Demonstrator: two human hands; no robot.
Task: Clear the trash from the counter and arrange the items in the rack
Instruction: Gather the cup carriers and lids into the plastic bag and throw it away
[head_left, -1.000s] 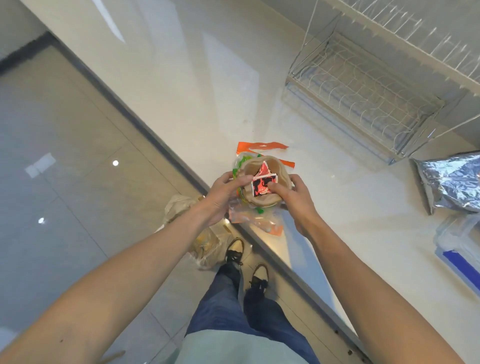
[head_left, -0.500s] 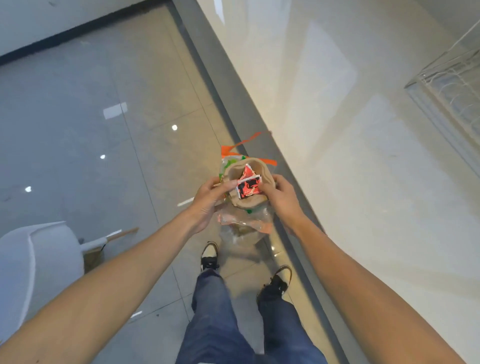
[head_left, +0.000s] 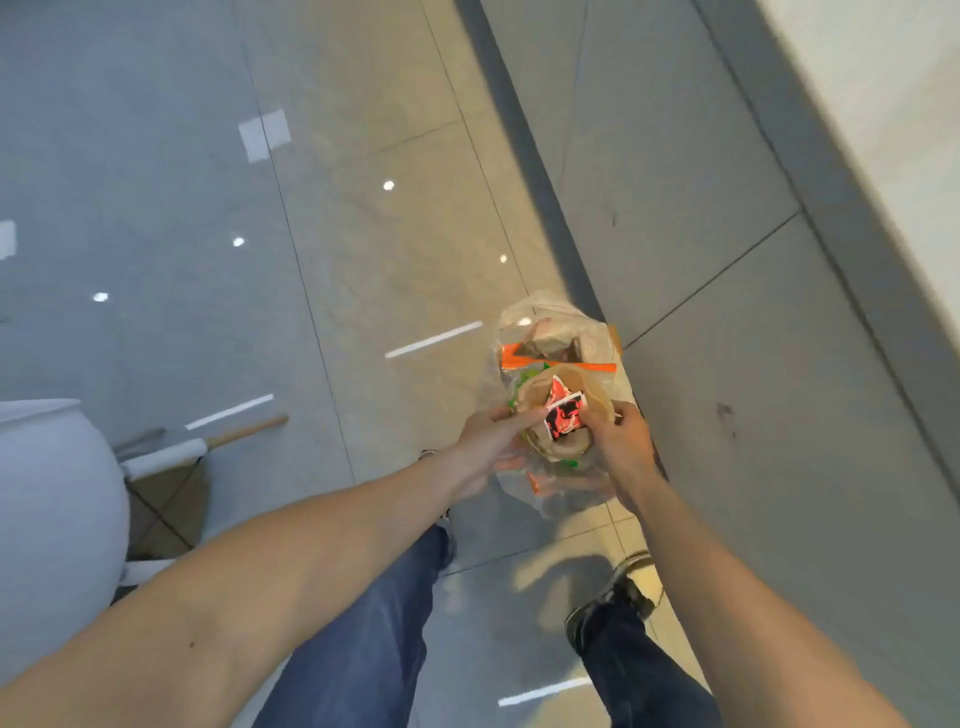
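Note:
I hold a bundle of trash with both hands above the floor. It is a brown paper bowl (head_left: 584, 384) with a red, black and white sachet (head_left: 563, 415) inside, stacked on clear plastic wrappers with orange strips (head_left: 524, 354). My left hand (head_left: 485, 441) grips the bowl's left rim and the wrappers underneath. My right hand (head_left: 621, 447) grips the right rim. Just beyond the bundle, a clear plastic trash bag (head_left: 550, 317) sits on the floor by the cabinet base. The rack is out of view.
The grey cabinet front (head_left: 779, 364) and the white counter edge (head_left: 883, 104) run along the right. A white chair (head_left: 52, 519) with a wooden leg (head_left: 249, 431) stands at the left. My legs and shoes (head_left: 613, 608) are below on the tiled floor.
I have turned away from the counter, carrying the bundle off it and out over the floor, close above the trash bag. The rack has left the view.

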